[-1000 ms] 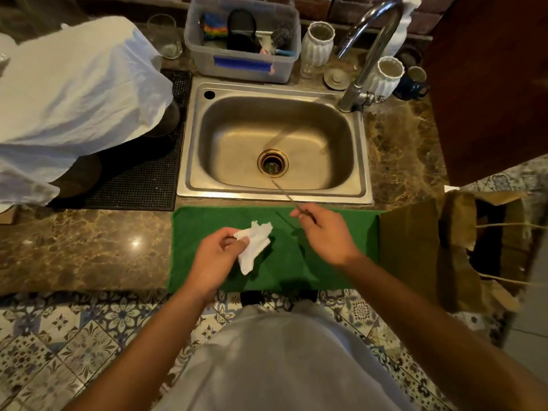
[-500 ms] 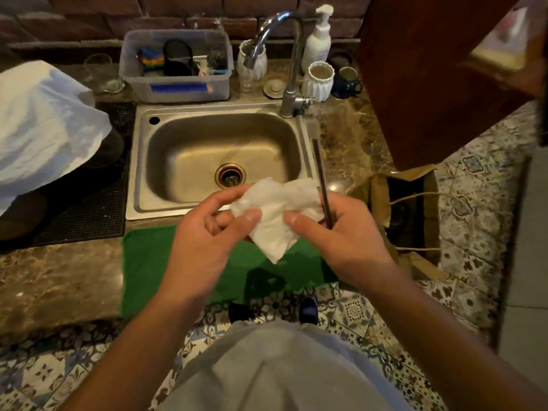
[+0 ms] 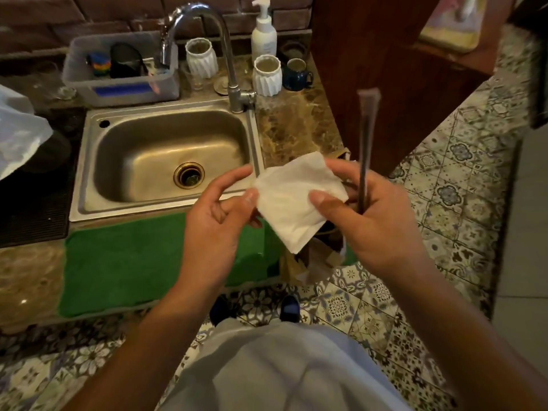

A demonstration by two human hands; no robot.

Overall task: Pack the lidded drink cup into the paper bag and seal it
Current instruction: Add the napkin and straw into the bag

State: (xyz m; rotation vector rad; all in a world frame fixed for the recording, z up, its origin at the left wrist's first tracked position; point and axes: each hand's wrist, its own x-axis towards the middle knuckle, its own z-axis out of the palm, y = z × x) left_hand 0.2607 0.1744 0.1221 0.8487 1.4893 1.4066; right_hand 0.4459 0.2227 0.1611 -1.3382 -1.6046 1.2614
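Observation:
Both hands hold a white paper napkin (image 3: 296, 203) between them, above the counter's front edge. My left hand (image 3: 219, 221) pinches its left edge. My right hand (image 3: 376, 221) grips its right side with the thumb on top and also holds a long dark wrapped straw (image 3: 366, 137) that points up. The brown paper bag (image 3: 311, 262) is mostly hidden below the napkin and my right hand; only crumpled brown parts show. No drink cup is visible.
A steel sink (image 3: 166, 161) with a curved tap (image 3: 207, 40) lies behind the hands. A green mat (image 3: 124, 262) covers the counter's front. A plastic tub (image 3: 118, 72), white ribbed cups (image 3: 267, 74), a soap bottle (image 3: 264, 31) and a blue mug (image 3: 296, 74) line the back. A wooden cabinet (image 3: 385, 69) stands right.
My hands came together and rose over the bag; the napkin went from crumpled in my left hand to spread between both. The straw swung upright. The view shifted right.

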